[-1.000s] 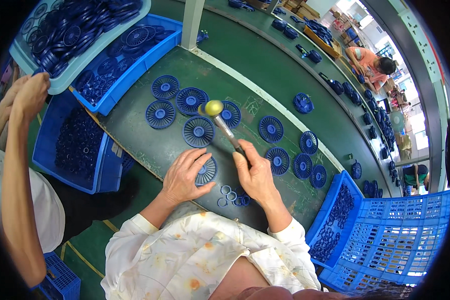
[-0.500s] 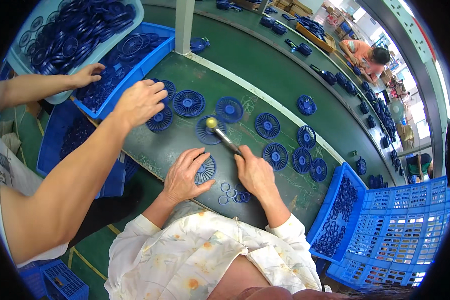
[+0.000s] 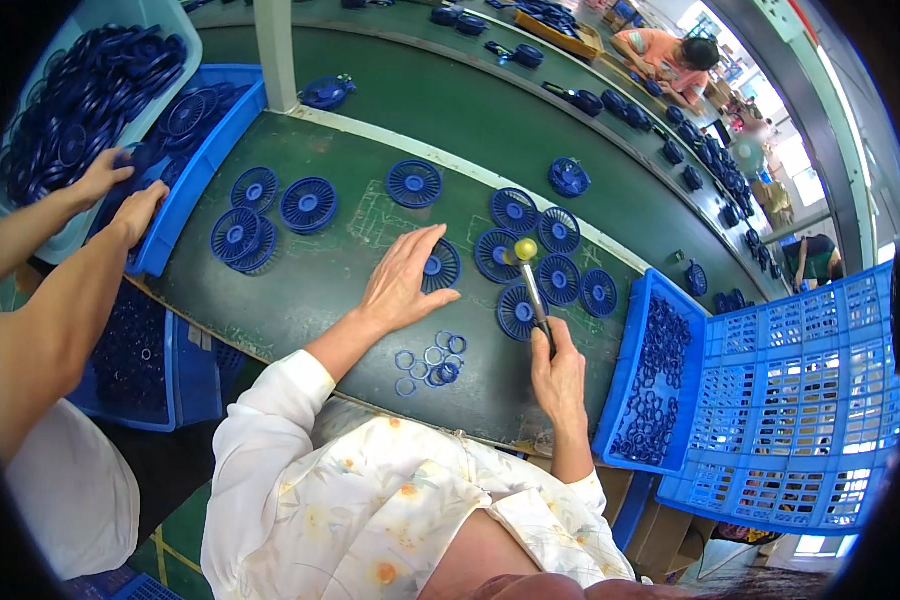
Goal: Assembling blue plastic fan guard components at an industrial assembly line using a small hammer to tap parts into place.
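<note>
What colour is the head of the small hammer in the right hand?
Yellow: the hammer has a rounded yellowish head on a dark handle, held in the right hand; head view.

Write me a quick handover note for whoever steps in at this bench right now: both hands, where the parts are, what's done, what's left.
Left hand: open, flat on the green table, fingertips on a blue round disc.
Right hand: gripping a small mallet, its yellow head raised over the discs.
Parts: loose small rings lie between the hands; more discs cluster by the mallet head, others lie to the left; a blue bin of rings is at the right.
Done: cannot tell which discs are fitted.
Left: the loose rings are not yet used.
A co-worker's hands reach into the left crate.
</note>
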Available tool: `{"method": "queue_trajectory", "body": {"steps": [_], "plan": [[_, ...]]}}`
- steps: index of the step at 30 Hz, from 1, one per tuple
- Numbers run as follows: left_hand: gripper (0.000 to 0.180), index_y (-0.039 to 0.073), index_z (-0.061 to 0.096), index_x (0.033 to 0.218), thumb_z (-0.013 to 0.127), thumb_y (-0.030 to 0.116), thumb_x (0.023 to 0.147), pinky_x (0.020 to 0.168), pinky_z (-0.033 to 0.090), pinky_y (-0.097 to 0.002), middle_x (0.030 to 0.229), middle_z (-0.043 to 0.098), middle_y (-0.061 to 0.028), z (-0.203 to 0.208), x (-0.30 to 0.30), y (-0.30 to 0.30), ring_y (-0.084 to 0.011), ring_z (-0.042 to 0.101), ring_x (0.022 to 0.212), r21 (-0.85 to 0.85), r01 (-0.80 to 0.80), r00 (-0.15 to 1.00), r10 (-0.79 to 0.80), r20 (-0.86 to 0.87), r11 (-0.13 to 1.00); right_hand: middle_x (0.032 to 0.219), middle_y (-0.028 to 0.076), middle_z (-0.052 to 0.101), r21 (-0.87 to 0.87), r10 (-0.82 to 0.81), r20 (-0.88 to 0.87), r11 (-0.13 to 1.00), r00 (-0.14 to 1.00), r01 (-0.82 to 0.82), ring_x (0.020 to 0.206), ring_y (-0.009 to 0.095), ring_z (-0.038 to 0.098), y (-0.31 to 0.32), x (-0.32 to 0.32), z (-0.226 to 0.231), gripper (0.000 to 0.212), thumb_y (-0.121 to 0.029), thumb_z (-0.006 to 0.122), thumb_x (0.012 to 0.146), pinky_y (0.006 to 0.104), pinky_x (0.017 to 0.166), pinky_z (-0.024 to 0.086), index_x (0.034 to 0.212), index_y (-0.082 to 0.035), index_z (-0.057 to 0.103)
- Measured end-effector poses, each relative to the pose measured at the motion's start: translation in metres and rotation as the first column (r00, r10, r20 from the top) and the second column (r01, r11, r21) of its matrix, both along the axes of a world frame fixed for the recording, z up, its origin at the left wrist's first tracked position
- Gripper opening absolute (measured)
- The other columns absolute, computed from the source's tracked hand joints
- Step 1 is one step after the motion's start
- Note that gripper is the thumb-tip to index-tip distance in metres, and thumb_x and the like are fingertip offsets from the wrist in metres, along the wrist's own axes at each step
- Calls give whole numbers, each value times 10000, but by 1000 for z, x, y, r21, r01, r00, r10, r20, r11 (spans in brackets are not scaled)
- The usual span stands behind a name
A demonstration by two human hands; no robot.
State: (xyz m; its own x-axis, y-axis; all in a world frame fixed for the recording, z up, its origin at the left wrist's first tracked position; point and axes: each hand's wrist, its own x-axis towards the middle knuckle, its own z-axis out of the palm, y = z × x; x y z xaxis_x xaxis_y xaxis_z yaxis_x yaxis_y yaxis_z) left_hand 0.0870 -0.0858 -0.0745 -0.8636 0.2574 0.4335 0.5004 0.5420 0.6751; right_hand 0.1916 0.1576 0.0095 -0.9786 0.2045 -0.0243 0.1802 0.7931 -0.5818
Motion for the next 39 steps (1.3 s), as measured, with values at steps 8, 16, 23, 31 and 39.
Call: {"method": "queue_trajectory", "body": {"steps": [8, 16, 23, 31, 39], "plan": [[1252, 106, 216, 1606, 965, 296, 621, 1124, 453, -460, 1515, 460, -215, 7, -10, 21, -389, 480, 1386, 82, -27, 995, 18, 99, 996, 913, 274, 705, -7, 208, 0, 978, 978, -208, 875, 523, 665, -30, -18, -14, 296, -291, 546, 1025, 588, 762, 518, 1262, -120, 590], [1279, 87, 198, 1611, 966, 287, 608, 1102, 461, -453, 1512, 454, -232, 6, -8, 13, -396, 503, 1352, 93, -21, 993, 10, 121, 995, 878, 295, 690, -95, 223, -4, 970, 975, -222, 863, 523, 660, -40, -19, -7, 282, -290, 556, 1025, 586, 732, 505, 1233, -104, 595], [869, 46, 481, 1441, 866, 345, 721, 1121, 357, -567, 1467, 485, -210, 29, -3, -44, -415, 465, 1361, -153, -398, 890, 340, -302, 905, 853, 310, 684, 67, 53, 104, 996, 993, -61, 856, 537, 653, 5, -6, -24, 281, -306, 525, 1029, 614, 740, 491, 1239, -135, 600], [598, 184, 558, 1433, 752, 258, 872, 1153, 371, -532, 1478, 505, -201, -2, -18, -98, -474, 433, 1367, -341, -525, 848, 515, -125, 780, 853, 308, 673, -10, -123, 18, 992, 992, 123, 873, 527, 657, 33, 15, -36, 287, -300, 531, 1027, 557, 735, 490, 1212, -95, 611], [522, 160, 742, 1191, 666, -45, 717, 1141, 414, -468, 1364, 615, -152, 3, -6, -11, -392, 487, 1341, -112, -179, 983, 173, -63, 977, 831, 275, 670, -34, -124, 32, 992, 992, 125, 837, 504, 663, 31, 19, -25, 281, -298, 561, 1012, 521, 730, 501, 1182, -85, 634]]}}
